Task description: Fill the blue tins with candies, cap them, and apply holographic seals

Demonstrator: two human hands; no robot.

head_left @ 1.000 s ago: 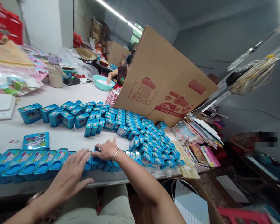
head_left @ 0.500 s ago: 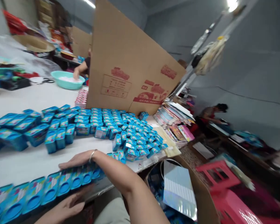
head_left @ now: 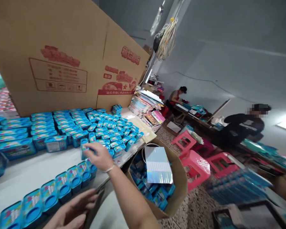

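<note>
A row of blue boxes (head_left: 64, 183) with round recesses in their tops runs along the table's near edge. My left hand (head_left: 73, 210) is on the near side of this row, fingers stretched out and slightly apart, holding nothing. Over the far end of the row reaches my right hand (head_left: 100, 156), a bracelet on its wrist. Its fingers are apart at the right side of an upright blue box (head_left: 84, 149); a grip on it does not show. Behind stand several more rows of similar boxes (head_left: 69, 124), with a looser cluster (head_left: 114, 133) to the right.
A tall cardboard sheet (head_left: 69, 73) stands behind the boxes. Right of the table, a carton (head_left: 178, 178) holds blue boxes and a shiny sheet (head_left: 158, 165). Stacked printed papers (head_left: 146, 101) lie at the far corner. Pink stools (head_left: 195, 168) and two people are farther right.
The view has swung right. My right hand has left the far side of the front row and moved to the upright box by the cluster. My left hand stays beside the row's near side.
</note>
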